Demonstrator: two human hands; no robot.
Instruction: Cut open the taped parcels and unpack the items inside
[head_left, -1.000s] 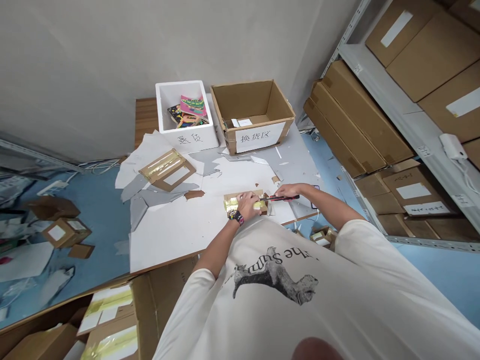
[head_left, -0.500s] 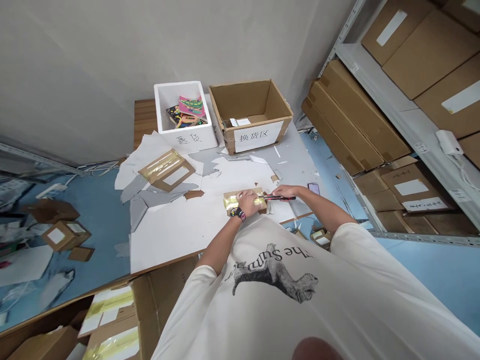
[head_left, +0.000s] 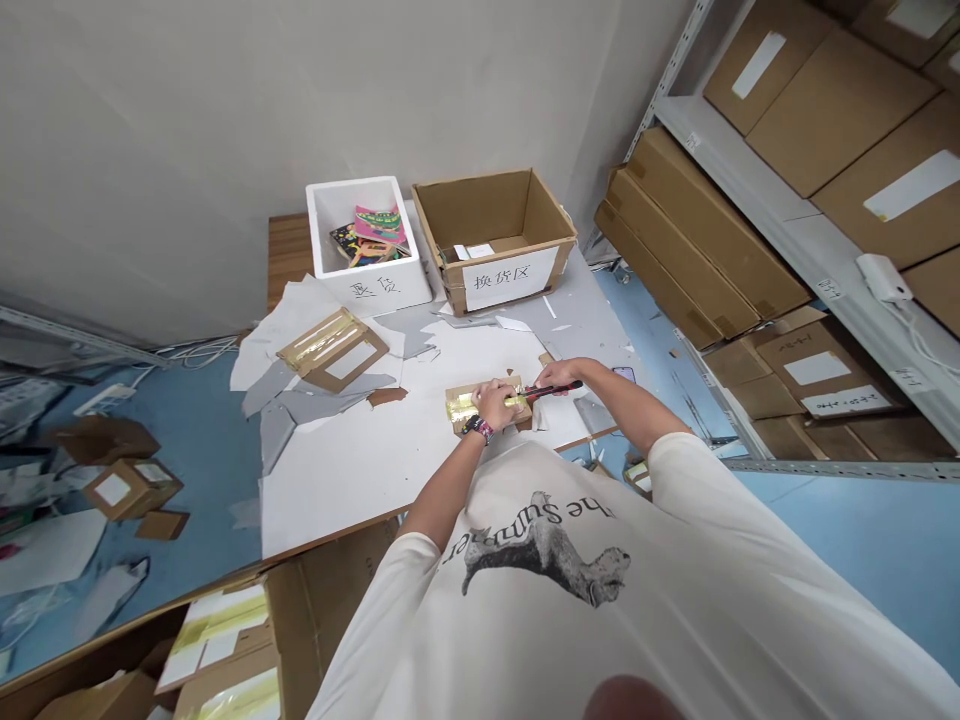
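My left hand grips a small cardboard box lying flat on the white board, with shiny yellow tape across its top. My right hand is shut on a utility knife with a red and black handle. The knife's tip sits at the taped top, right next to my left fingers. The blade itself is mostly hidden by the fingers. A similar taped cardboard box with a white label lies farther left on the board, out of reach of both hands.
Paper and grey scraps cover the white board. At its far end stand a white foam box holding colourful items and an open labelled carton. A phone lies at the right edge. Shelves of cartons stand to the right.
My right hand and the knife have slid left along the top of the taped box, closer to my left hand. The left hand and box stay in place. The view has tilted slightly.
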